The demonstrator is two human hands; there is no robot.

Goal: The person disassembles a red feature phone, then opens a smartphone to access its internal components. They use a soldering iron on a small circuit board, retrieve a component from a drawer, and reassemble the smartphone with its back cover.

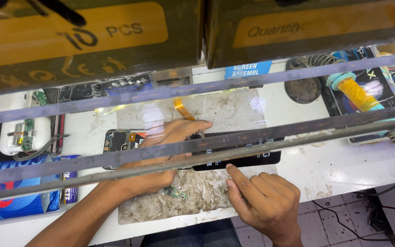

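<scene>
Under the left hand (161, 151) lies the opened phone (193, 148).

Blue label (248, 69) top centre; orange-labelled boxes (69, 32) above; blue packet (10, 201) left.

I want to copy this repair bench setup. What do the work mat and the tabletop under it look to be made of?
The work mat looks like a thin, flexible sheet, perhaps silicone or rubber: pale grey, matte, heavily stained, lying flat under the left hand and right hand. The tabletop looks like white laminate or painted board: smooth, slightly glossy, with scuffs and grime.
</scene>
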